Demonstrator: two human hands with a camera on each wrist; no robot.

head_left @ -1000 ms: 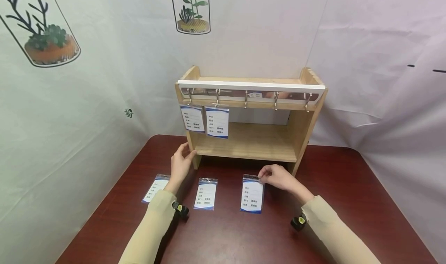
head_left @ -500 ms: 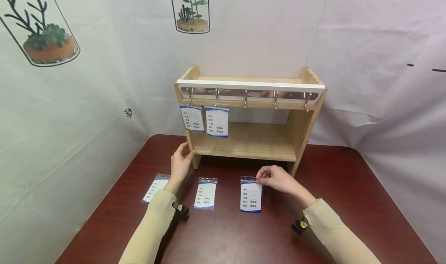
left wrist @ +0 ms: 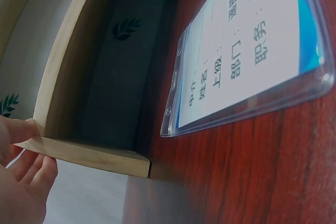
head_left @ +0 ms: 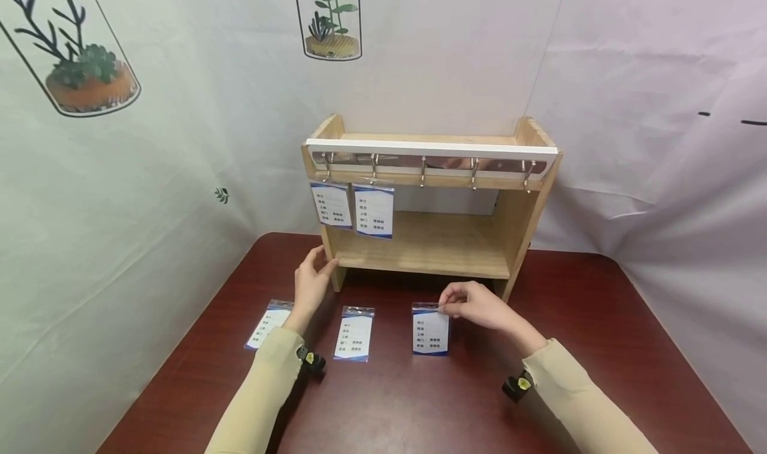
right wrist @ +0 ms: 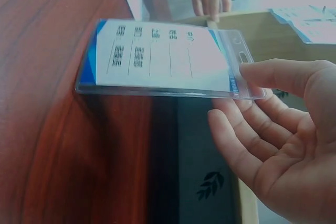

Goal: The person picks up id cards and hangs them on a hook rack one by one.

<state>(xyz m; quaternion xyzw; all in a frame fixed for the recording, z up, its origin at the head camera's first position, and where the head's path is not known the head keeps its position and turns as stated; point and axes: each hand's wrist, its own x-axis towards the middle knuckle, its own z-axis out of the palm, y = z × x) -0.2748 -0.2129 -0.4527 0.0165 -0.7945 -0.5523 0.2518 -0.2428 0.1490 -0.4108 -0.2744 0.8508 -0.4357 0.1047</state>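
My right hand (head_left: 476, 303) pinches a badge holder (head_left: 430, 331) by its clear top strip, thumb on the printed side and fingers behind. In the right wrist view, this badge holder (right wrist: 157, 56) is tilted, with a white card and blue corners inside its clear sleeve. My left hand (head_left: 310, 282) grips the left side panel of the wooden shelf (head_left: 419, 244), low down. The left wrist view shows the thumb and fingers on either side of the panel (left wrist: 89, 153). Two badge holders hang from hooks at the left; the right one (head_left: 374, 212) faces forward.
Two more badge holders lie on the dark red table (head_left: 383, 414): one (head_left: 355, 334) in the middle, another (head_left: 269, 324) partly behind the left forearm. A white rail with several metal hooks (head_left: 423, 172) runs along the shelf's upper front. White cloth walls (head_left: 180, 161) stand behind.
The badge holder in my right hand has shifted slightly left, and its lower edge has come up, so it looks shorter. My left hand stays on the shelf panel.
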